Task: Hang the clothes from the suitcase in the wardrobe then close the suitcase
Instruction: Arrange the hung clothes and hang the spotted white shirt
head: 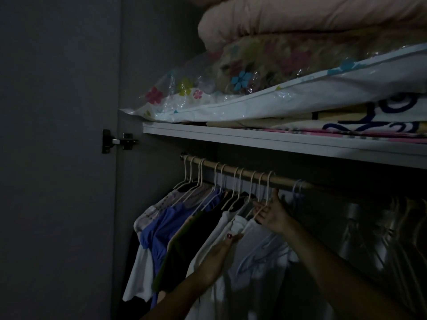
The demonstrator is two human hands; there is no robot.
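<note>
Both hands are used in hanging: right hand (271, 212) pinches hanger (265, 199) on rail (242, 173); left hand (219, 252) grips white shirt (233, 262); release is needed next.

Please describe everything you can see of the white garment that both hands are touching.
The white garment hangs on a pale hanger hooked over the wooden rail, rightmost of the clothes hanging left. It looks like soft fabric, folded at the collar. The right hand grips the hanger's neck; the left hand pinches the collar. Its lower part is dim.
</note>
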